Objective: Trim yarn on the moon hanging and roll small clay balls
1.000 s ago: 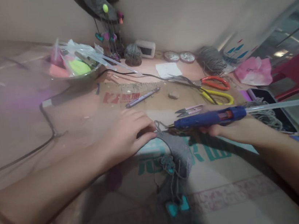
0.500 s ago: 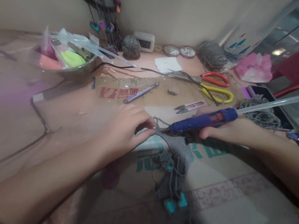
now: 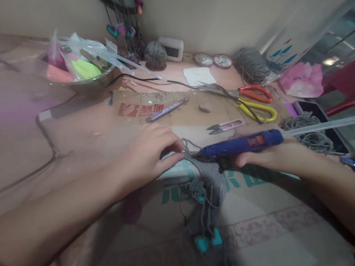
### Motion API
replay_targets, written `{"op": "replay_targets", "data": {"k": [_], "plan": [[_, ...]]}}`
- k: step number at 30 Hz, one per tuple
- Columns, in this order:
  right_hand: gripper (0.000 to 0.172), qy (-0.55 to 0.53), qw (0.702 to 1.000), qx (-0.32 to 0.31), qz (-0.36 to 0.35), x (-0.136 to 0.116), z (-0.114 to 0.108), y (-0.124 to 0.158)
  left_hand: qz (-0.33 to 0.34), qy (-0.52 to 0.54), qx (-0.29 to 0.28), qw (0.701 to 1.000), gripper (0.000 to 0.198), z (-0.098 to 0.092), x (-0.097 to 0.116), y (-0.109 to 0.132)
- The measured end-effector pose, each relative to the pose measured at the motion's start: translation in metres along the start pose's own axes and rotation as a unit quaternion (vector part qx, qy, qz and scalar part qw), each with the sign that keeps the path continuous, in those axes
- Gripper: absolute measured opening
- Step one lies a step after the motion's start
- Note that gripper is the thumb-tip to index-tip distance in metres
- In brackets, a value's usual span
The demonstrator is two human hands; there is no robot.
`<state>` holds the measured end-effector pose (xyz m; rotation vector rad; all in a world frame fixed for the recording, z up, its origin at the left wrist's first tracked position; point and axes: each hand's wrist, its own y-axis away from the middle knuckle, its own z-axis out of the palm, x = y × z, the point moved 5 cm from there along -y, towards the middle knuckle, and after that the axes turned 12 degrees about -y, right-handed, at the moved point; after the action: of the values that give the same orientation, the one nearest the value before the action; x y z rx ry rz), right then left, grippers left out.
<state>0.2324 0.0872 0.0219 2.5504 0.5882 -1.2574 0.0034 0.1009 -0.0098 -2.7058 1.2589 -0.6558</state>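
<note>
My left hand (image 3: pixel 149 154) pinches the top edge of a grey yarn-wrapped craft piece (image 3: pixel 210 180) that lies on a sheet of cardboard (image 3: pixel 266 208). Teal heart beads (image 3: pixel 207 242) hang from its grey strings. My right hand (image 3: pixel 274 157) grips a blue glue gun (image 3: pixel 241 144) held level, with its tip pointing left at the spot my left fingers pinch. A clear glue stick (image 3: pixel 336 123) juts from the back of the gun to the right.
Behind lie a pink thread snip (image 3: pixel 227 125), red-handled scissors (image 3: pixel 252 94) and yellow-handled scissors (image 3: pixel 258 112), a purple pen (image 3: pixel 166 109), grey yarn (image 3: pixel 155 54), and a metal bowl (image 3: pixel 92 84) with bright felt pieces. A phone (image 3: pixel 322 125) lies at the right.
The view has steadied and dropped slightly. The glue gun's tip has edged left toward my left fingers on the craft piece. Both hands keep their hold.
</note>
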Motion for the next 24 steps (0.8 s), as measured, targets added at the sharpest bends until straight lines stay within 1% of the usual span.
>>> {"op": "replay_targets", "data": {"k": [4, 7, 11, 14, 19, 24], "plan": [[0.054, 0.023, 0.999, 0.008, 0.028, 0.007, 0.000, 0.002, 0.003, 0.003, 0.004, 1.000, 0.016, -0.001, 0.001, -0.001], [0.056, 0.040, 0.999, 0.020, 0.031, 0.007, -0.002, 0.002, 0.002, 0.001, 0.003, 1.000, 0.016, -0.001, 0.002, -0.001], [0.052, 0.037, 0.998, 0.001, 0.041, 0.001, -0.003, 0.003, 0.000, 0.003, -0.001, 1.000, 0.016, -0.001, 0.001, -0.001], [0.054, 0.023, 0.998, -0.011, 0.051, -0.002, -0.003, 0.003, -0.003, 0.000, -0.001, 1.000, 0.017, -0.001, 0.001, -0.001], [0.058, 0.012, 0.998, 0.002, 0.057, -0.002, -0.002, 0.004, -0.006, -0.001, -0.006, 1.000, 0.017, -0.001, 0.001, -0.001], [0.054, 0.016, 0.998, -0.015, 0.051, -0.005, -0.003, 0.003, -0.003, -0.001, -0.002, 1.000, 0.016, -0.001, 0.002, -0.001]]}}
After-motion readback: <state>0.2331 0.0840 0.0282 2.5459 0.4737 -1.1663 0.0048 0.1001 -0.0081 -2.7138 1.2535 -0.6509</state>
